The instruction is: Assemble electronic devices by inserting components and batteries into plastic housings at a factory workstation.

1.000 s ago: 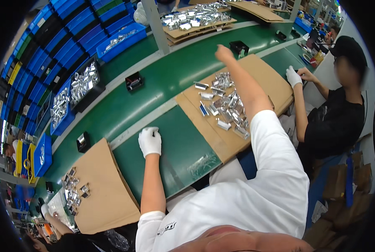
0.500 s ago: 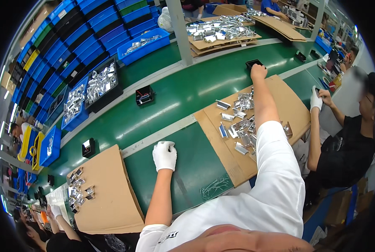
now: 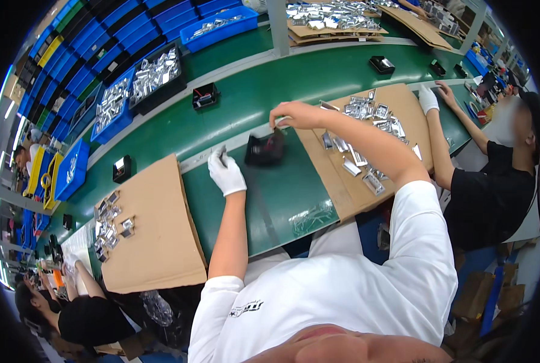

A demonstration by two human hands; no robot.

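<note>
My right hand [image 3: 293,115] is bare and reaches across my front, its fingers closed at the upper right corner of a black open box [image 3: 264,151]. The box is blurred, with something reddish at its right side that I cannot make out. It is over the green worktop [image 3: 252,206]. My left hand [image 3: 226,172], in a white glove with greyish fingertips, is left of the box and apart from it. Its fingers are partly bent with nothing visible in them. On the cardboard [image 3: 324,175] to the right lie several shiny metal parts [image 3: 357,158].
More metal parts [image 3: 106,224] lie on the left cardboard [image 3: 155,242]. Black boxes [image 3: 205,95] sit along the green belt [image 3: 239,97]. Parts fill a black bin [image 3: 157,103] and blue bins [image 3: 111,121]. A co-worker [image 3: 494,181] sits at the right, another [image 3: 94,314] at the lower left.
My right hand has come back from a black box on the far belt to the worktop, where a black box now is. My left hand's fingers have loosened. The view has tilted.
</note>
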